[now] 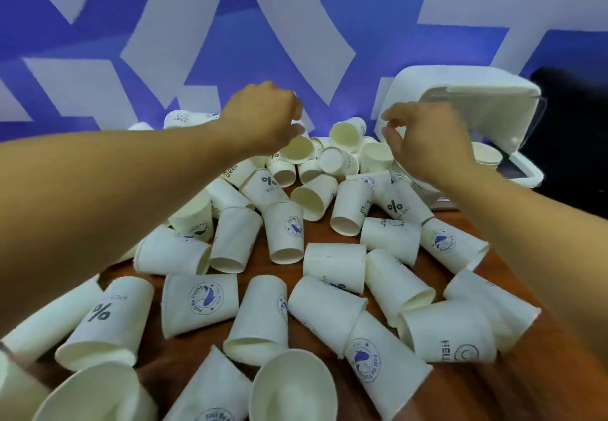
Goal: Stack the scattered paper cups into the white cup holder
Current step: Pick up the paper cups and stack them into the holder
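Several white paper cups (200, 302), some printed with blue logos, lie on their sides across the brown table (329, 236), piled thickest toward the back. My left hand (263, 114) reaches over the far pile with its fingers curled around the base of one paper cup (297, 151), whose mouth faces me. My right hand (424, 137) hovers at the back right with fingers apart and nothing in them. It is just in front of the white cup holder (460, 108), which leans against the wall. A cup (487, 157) shows inside the holder.
A blue and white patterned wall (230, 26) rises right behind the table. A dark object (572, 131) stands at the far right, beside the holder. Cups crowd the near edge of the table, some with open mouths toward me.
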The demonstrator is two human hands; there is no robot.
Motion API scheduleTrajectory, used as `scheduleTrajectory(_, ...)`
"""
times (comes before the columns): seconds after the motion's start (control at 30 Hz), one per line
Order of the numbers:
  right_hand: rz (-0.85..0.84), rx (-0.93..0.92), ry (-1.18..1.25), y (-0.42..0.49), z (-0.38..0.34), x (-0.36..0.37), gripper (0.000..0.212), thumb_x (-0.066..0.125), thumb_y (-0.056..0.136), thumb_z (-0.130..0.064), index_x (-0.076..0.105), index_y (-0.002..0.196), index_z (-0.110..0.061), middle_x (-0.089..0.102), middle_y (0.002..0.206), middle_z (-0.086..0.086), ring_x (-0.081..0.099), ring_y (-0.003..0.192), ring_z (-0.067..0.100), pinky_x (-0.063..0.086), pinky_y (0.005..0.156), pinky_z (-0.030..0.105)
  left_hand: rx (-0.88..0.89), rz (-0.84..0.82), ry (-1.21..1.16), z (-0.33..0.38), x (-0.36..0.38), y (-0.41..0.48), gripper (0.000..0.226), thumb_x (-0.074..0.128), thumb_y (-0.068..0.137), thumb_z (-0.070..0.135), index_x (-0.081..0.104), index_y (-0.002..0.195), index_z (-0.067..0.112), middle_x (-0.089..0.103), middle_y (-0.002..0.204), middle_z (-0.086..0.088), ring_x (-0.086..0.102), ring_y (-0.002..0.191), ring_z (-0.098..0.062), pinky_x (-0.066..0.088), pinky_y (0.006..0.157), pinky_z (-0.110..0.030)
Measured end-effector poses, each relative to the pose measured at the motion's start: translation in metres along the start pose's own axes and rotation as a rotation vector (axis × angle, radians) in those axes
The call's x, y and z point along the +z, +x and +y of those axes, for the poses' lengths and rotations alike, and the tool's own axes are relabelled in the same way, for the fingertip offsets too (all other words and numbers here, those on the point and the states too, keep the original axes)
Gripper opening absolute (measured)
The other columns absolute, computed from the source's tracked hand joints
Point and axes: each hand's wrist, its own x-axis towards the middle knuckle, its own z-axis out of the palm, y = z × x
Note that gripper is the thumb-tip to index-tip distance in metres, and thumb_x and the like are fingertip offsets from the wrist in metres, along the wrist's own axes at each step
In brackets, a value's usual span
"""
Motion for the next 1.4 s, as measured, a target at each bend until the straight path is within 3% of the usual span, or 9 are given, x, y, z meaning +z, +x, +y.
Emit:
scheduleTrajectory(0.33,-0.253,-0.145,0.067,0.008,-0.092,0.035,0.026,0.059,0.089,-0.037,0.065,0.112,-0.026,0.071,0.096,-0.005,0.061,0.096,0.023,0.052,0.082,0.039,-0.236,-0.192,-0.017,-0.081,0.001,-0.055,0.038,0.065,0.085,0.052,0.064,0.116,0.029,0.065,0.116,-0.003,0.058,0.106,-0.028,0.051,0.084,-0.042)
scheduleTrajectory(0.53,-0.294,-0.158,0.060,0.015,-0.115,0.067,0.033,0.061,0.086,-0.042,0.063,0.116,-0.029,0.068,0.102,-0.001,0.062,0.094,0.023,0.053,0.081,0.038,-0.304,-0.229,-0.108,-0.095,0.019,-0.059,0.026,0.067,0.087,0.044,0.068,0.105,0.024,0.063,0.101,-0.001,0.055,0.093,-0.023,0.048,0.075,-0.034)
scheduleTrajectory(0.73,-0.244,0.010,-0.013,0.033,-0.106,0.089,0.028,0.062,0.084,-0.030,0.063,0.112,-0.025,0.068,0.101,0.001,0.061,0.092,0.026,0.054,0.074,0.037,-0.376,-0.160,-0.234,-0.104,0.041,-0.051,0.034,0.071,0.084,0.036,0.050,0.106,0.021,0.061,0.099,-0.001,0.056,0.089,-0.024,0.050,0.081,-0.040)
scheduleTrajectory(0.93,-0.217,0.025,-0.057,0.054,-0.111,0.106,0.025,0.061,0.085,-0.019,0.067,0.109,-0.023,0.067,0.102,0.005,0.061,0.088,0.028,0.049,0.068,0.033,-0.425,-0.085,-0.408,-0.111,0.054,-0.046,0.037,0.078,0.078,0.028,0.049,0.102,0.027,0.067,0.100,0.003,0.062,0.090,-0.022,0.054,0.083,-0.043)
scheduleTrajectory(1.03,-0.233,-0.022,-0.164,0.058,-0.116,0.116,0.023,0.066,0.079,-0.011,0.069,0.101,-0.018,0.057,0.109,0.004,0.058,0.087,0.029,0.047,0.064,0.035,-0.443,-0.067,-0.501,-0.115,0.053,-0.045,0.037,0.080,0.077,0.027,0.053,0.102,0.026,0.067,0.100,0.004,0.062,0.094,-0.021,0.053,0.086,-0.043)
scheduleTrajectory(1.2,-0.280,-0.008,-0.288,0.060,-0.113,0.127,0.029,0.063,0.080,-0.010,0.065,0.109,-0.012,0.044,0.134,0.001,0.045,0.106,0.030,0.039,0.065,0.035,-0.455,-0.030,-0.574,-0.119,0.045,-0.046,0.033,0.081,0.078,0.025,0.057,0.102,0.025,0.068,0.105,0.001,0.064,0.092,-0.020,0.054,0.074,-0.030)
scheduleTrajectory(1.4,-0.311,-0.023,-0.298,0.057,-0.107,0.130,0.033,0.067,0.079,-0.020,0.060,0.109,-0.009,0.054,0.123,0.003,0.045,0.100,0.031,0.039,0.067,0.035,-0.481,0.014,-0.635,-0.125,0.036,-0.050,0.030,0.080,0.078,0.026,0.064,0.103,0.021,0.065,0.096,0.003,0.061,0.091,-0.018,0.050,0.060,-0.025)
